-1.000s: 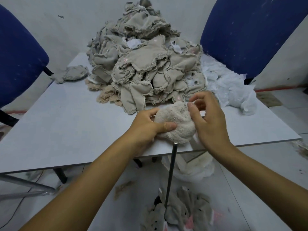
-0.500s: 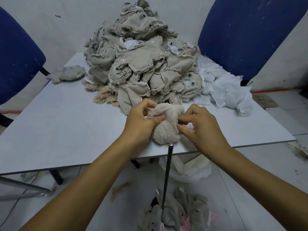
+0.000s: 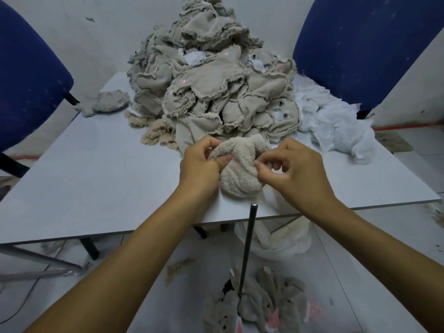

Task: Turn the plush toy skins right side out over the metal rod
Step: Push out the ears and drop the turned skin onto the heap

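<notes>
Pinching the fuzzy skin [image 3: 239,173] from both sides, left hand [image 3: 200,170] & right hand [image 3: 294,171] held it just above the metal rod [image 3: 247,246] tip, near table [image 3: 96,179] edge, prob. working out a last tucked part. Unturned pile [image 3: 216,87] sat far, w/ done skins [image 3: 257,308] dropped at rod base.

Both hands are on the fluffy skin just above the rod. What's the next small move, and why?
Probably lower the fluffy skin so its opening meets the metal rod tip. Left hand and right hand both pinch it, and it hangs just above the bare rod tip without touching.
</notes>
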Tool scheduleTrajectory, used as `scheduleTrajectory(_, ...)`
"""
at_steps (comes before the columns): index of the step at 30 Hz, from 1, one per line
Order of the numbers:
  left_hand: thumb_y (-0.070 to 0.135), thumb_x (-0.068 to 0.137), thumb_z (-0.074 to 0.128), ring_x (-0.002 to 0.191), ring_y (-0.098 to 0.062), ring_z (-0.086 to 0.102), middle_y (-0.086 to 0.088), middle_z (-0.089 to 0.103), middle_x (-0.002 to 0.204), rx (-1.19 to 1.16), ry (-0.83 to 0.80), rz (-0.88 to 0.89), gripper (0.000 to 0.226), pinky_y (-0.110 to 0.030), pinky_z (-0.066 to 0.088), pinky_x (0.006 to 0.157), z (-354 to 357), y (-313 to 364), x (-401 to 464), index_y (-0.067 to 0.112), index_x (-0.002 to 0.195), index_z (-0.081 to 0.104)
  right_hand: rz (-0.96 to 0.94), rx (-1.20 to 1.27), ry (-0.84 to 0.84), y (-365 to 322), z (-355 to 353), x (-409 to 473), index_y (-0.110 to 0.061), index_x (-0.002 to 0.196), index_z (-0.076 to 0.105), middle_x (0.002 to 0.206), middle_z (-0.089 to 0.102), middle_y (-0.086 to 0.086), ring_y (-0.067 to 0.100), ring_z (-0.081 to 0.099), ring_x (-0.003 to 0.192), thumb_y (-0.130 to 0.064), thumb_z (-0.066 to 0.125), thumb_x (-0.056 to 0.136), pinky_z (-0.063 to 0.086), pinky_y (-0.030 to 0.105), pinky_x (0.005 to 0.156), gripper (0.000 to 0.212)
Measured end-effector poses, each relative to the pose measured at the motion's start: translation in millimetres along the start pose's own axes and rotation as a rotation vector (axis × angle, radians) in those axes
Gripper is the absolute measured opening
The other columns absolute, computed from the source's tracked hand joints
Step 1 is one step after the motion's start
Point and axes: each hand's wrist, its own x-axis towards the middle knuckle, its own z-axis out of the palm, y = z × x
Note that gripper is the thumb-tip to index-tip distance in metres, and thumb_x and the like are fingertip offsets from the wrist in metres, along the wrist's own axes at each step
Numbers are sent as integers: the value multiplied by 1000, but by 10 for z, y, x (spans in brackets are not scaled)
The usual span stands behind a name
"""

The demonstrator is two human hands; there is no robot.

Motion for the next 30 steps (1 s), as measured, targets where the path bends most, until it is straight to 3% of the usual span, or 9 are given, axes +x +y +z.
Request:
scheduleTrajectory(6, 18, 87, 73, 67, -5, 58, 11, 65, 73, 214, 135, 21, 14, -9, 39, 52, 45, -50, 35, 22, 79, 62, -16, 18, 169, 36, 50, -12, -17, 81, 77, 69, 48, -11, 0, 47, 63, -15, 77, 83, 32, 8, 61, 3)
scheduleTrajectory(9, 22, 95, 63, 84, -22, 65, -2, 70, 87, 139, 23, -105, 11, -31, 54, 76, 40, -33, 60, 19, 85, 62, 51, 40, 49, 72, 53, 14, -24, 82, 77, 71, 53, -11, 4, 50, 65, -22, 75, 85, 35, 11, 61, 5)
scheduleTrajectory(12, 27, 102, 51, 90, -30, 62, -10, 65, 92, 106, -60, -146, 21, -56, 52, 90, 67, -3, 73, 22, 81, 54, 178, -89, -297, 89, 110, 19, -30, 85, 74, 76, 64, -9, 6, 57, 73, -33, 64, 90, 48, 25, 68, 11)
scheduleTrajectory(17, 24, 103, 49, 83, -23, 56, -9, 61, 87, -6, -108, -142, 23, -46, 49, 81, 111, -8, 12, 20, 81, 53, 174, -177, -460, 28, 10, 128, -25, 67, 61, 61, 59, -8, 5, 52, 60, -32, 66, 84, 35, 15, 51, 19)
scheduleTrajectory(19, 22, 103, 49, 83, -24, 56, -9, 61, 87, -41, -99, -149, 23, -47, 50, 80, 138, -16, -12, 19, 81, 52, 113, -231, -514, 1, 12, 109, -24, 64, 50, 59, 54, -8, 9, 49, 60, -29, 61, 88, 36, 22, 53, 27)
scheduleTrajectory(22, 18, 101, 51, 84, -20, 62, -7, 63, 88, 99, 7, -59, 20, -40, 55, 75, 91, -19, 9, 19, 81, 51, 55, -93, -421, -67, 39, 19, -21, 71, 51, 59, 52, -7, 8, 48, 58, -26, 57, 92, 35, 25, 54, 22)
scheduleTrajectory(24, 1, 98, 43, 71, 1, 56, -1, 58, 85, 225, 91, 55, 33, -13, 44, 53, -14, -7, 31, 24, 76, 46, 1, 40, -200, -92, -24, 14, -21, 75, 52, 58, 49, -10, 4, 48, 58, -25, 56, 94, 34, 17, 52, 20)
scheduleTrajectory(27, -8, 96, 32, 73, -3, 45, -3, 53, 88, 326, 153, 106, 38, -3, 33, 48, -155, -13, 78, 25, 79, 42, -30, 167, 97, -45, -221, 100, -18, 79, 58, 61, 62, -7, 8, 53, 57, -24, 57, 96, 37, 15, 48, 18)
scheduleTrajectory(30, 3, 103, 39, 72, 13, 51, 0, 53, 87, 416, 32, 184, 21, -1, 35, 54, -150, -50, 51, 19, 90, 44, 74, 369, -74, 62, -269, 69, -18, 85, 59, 67, 65, -11, 8, 53, 57, -21, 59, 99, 48, 24, 48, 14)
